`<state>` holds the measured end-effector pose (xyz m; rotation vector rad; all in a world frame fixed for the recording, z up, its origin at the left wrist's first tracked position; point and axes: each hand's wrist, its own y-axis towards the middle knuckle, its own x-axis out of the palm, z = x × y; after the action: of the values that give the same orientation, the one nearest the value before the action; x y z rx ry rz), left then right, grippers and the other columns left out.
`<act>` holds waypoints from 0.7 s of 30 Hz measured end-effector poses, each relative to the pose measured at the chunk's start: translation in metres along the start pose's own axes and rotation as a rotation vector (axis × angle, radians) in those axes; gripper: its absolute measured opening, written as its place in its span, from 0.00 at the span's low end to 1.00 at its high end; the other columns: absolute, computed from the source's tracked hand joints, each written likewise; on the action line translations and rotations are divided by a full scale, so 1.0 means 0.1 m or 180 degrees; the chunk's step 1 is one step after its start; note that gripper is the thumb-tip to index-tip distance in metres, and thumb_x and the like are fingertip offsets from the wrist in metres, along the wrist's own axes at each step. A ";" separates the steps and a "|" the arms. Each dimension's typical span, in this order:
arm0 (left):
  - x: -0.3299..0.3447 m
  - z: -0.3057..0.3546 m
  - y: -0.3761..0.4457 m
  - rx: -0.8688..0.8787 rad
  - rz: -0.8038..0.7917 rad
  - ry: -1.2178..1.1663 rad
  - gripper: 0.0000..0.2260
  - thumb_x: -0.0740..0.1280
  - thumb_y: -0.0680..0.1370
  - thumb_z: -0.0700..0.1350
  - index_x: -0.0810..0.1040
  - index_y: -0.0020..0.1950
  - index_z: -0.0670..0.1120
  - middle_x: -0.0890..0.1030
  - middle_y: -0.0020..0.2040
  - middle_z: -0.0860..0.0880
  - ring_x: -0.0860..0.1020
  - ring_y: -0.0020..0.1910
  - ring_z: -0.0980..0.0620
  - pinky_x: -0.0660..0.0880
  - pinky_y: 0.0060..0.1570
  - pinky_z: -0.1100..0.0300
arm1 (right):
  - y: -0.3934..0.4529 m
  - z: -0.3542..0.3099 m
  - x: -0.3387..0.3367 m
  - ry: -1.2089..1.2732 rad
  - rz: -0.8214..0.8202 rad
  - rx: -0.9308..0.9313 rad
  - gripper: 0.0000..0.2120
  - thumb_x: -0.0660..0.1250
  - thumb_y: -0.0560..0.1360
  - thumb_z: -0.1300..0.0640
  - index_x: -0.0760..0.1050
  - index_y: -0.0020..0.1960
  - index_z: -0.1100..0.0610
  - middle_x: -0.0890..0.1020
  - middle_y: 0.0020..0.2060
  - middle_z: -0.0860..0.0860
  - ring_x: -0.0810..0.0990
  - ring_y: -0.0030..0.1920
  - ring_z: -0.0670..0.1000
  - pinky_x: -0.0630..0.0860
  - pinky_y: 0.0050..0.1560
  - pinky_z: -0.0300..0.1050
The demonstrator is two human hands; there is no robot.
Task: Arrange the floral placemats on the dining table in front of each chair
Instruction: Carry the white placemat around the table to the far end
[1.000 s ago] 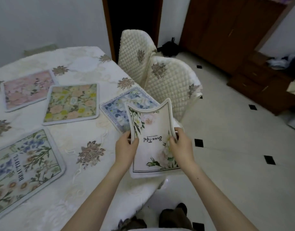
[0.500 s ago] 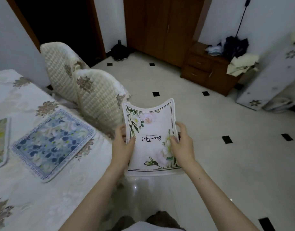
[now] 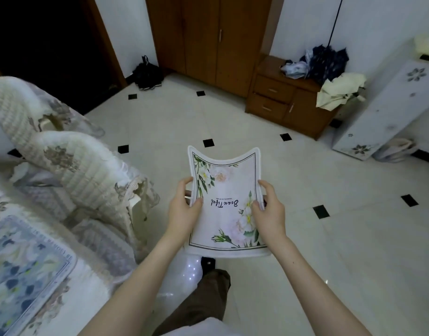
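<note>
- Carrying step, judging by the stance: white mat held over the floor, right of the table, off its edge
- Left hand and right hand each pinching a side edge, thumbs on top, mat bowed between
- Best kept level, then laid flat in front of a bare chair
- Blue mat already lying on the table
- Two covered chairs just beyond the table

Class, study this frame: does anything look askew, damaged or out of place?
Yes. The white rose-printed placemat is bowed between the left hand and right hand, over the cream tiled floor, not the table, its script upside down.
</note>
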<state>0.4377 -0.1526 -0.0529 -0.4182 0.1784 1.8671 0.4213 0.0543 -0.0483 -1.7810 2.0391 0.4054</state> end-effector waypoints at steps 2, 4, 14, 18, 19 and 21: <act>0.08 0.04 0.45 -0.0013 0.0006 -0.0037 0.24 0.67 0.71 0.42 0.68 0.61 0.63 0.77 0.40 0.54 0.75 0.34 0.64 0.70 0.35 0.62 | 0.43 -0.10 0.11 -0.0042 0.0023 0.0009 0.24 0.59 0.73 0.64 0.69 0.63 0.43 0.80 0.34 0.54 0.73 0.29 0.49 0.69 0.30 0.35; 0.11 0.12 0.92 -0.0022 -0.0007 -0.0064 0.24 0.67 0.71 0.42 0.67 0.61 0.65 0.76 0.39 0.54 0.74 0.33 0.64 0.70 0.33 0.62 | 0.87 -0.25 0.23 -0.0057 0.0068 0.0002 0.24 0.59 0.73 0.65 0.69 0.64 0.44 0.80 0.35 0.54 0.75 0.31 0.52 0.73 0.33 0.39; 0.00 0.53 2.80 0.0114 0.0405 -0.0172 0.23 0.68 0.71 0.41 0.69 0.60 0.62 0.76 0.37 0.54 0.74 0.31 0.63 0.69 0.30 0.72 | 2.68 -1.03 0.84 -0.0013 -0.0061 -0.0232 0.24 0.61 0.73 0.64 0.68 0.63 0.42 0.80 0.35 0.54 0.76 0.32 0.53 0.74 0.36 0.46; -0.02 0.49 3.48 -0.0006 0.0632 -0.0179 0.24 0.68 0.71 0.40 0.69 0.60 0.62 0.76 0.37 0.54 0.75 0.32 0.63 0.69 0.31 0.73 | 3.40 -1.18 1.25 -0.0032 -0.0313 -0.0333 0.23 0.61 0.73 0.64 0.68 0.63 0.42 0.82 0.37 0.54 0.79 0.35 0.53 0.75 0.36 0.46; -0.03 0.47 3.67 -0.0045 0.0693 -0.0184 0.24 0.68 0.71 0.40 0.69 0.60 0.62 0.76 0.38 0.54 0.75 0.32 0.63 0.69 0.31 0.73 | 3.61 -1.22 1.37 -0.0028 -0.0397 -0.0361 0.23 0.61 0.73 0.64 0.68 0.63 0.42 0.82 0.37 0.52 0.79 0.34 0.51 0.74 0.35 0.44; -0.04 0.45 4.07 -0.0121 0.0823 -0.0208 0.24 0.68 0.72 0.40 0.69 0.61 0.62 0.76 0.38 0.53 0.74 0.32 0.63 0.70 0.32 0.73 | 4.06 -1.31 1.62 -0.0008 -0.0555 -0.0435 0.24 0.61 0.73 0.65 0.68 0.63 0.43 0.80 0.35 0.50 0.77 0.30 0.44 0.71 0.31 0.35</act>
<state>0.0474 -0.2772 -0.0437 -0.3730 0.1589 2.1383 -0.0117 -0.0896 -0.0285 -2.0191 1.8748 0.5038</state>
